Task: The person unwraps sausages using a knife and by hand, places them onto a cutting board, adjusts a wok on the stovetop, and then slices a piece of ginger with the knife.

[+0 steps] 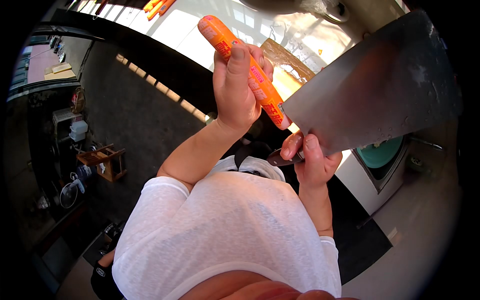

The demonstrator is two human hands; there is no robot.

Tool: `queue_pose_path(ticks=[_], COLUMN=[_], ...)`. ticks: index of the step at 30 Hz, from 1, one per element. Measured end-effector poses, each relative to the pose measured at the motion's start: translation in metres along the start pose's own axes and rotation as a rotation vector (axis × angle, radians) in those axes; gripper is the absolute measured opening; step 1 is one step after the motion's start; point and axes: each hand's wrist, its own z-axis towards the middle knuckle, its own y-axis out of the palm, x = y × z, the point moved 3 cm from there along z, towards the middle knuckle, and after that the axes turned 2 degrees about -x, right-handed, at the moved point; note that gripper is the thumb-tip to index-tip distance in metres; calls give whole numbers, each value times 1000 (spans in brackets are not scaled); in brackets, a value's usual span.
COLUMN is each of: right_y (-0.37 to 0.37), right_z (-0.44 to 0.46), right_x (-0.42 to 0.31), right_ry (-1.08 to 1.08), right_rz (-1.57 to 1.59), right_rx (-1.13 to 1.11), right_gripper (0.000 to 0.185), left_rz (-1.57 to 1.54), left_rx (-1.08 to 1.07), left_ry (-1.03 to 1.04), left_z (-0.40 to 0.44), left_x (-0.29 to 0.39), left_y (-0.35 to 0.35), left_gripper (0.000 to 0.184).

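Observation:
An orange wrapped sausage (257, 82) with red print slants across the upper middle, and my left hand (239, 87) is closed round it. Its lower end, where pinkish meat shows, lies at the near corner of a broad cleaver blade (375, 85). My right hand (315, 160) grips the cleaver by its dark handle (280, 158), thumb and fingers pressed near the blade's base. Water drops dot the blade. A wooden cutting board (287, 60) shows partly behind the sausage, and the blade hides some of the counter.
More orange sausages (159, 7) lie on the white counter (192, 32) at the top. A sink with a green basin (382, 152) is on the right. Far left stand a wooden stool (112, 162) and a white container (78, 130). Part of another person (105, 272) shows at lower left.

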Motion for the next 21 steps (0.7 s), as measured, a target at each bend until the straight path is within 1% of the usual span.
queue_pose_path(ticks=[7, 9, 10, 11, 13, 15, 16, 18, 19, 20, 21], right_y=[-3, -9, -18, -34, -60, -73, -91, -103, -107, -110, -115], right_z=[10, 18, 22, 26, 25, 24, 19, 15, 14, 12, 11], right_x=[0, -4, -5, -1, 14, 34, 55, 79, 90, 96, 103], right_ry=[35, 28, 53, 50, 157, 106, 36, 8, -17, -49, -51], right_rz=[33, 66, 4, -124, -625, -1175, -1326, -1442, -1502, -1540, -1536], right_rx=[-34, 0, 48, 12, 85, -23, -44, -151, -213, -223, -223], right_gripper=[17, 14, 13, 14, 25, 46, 60, 60, 59, 54, 54], left_rz=[39, 69, 72, 26, -15, -129, -128, -227, -223, -218, -213], left_rx=[-55, -27, -27, 6, 37, 10, 11, -2, -3, 3, 9], left_ry=[29, 18, 20, -16, -49, -94, -93, -92, -93, -81, -68], left_z=[0, 3, 6, 9, 13, 14, 14, 14, 14, 14, 14], left_x=[-2, 0, 2, 3, 6, 7, 7, 9, 10, 10, 11], left_y=[0, -6, -10, -16, -23, -27, -28, -29, -29, -30, -30], left_gripper=[38, 38, 38, 38, 38, 39, 39, 40, 40, 40, 41])
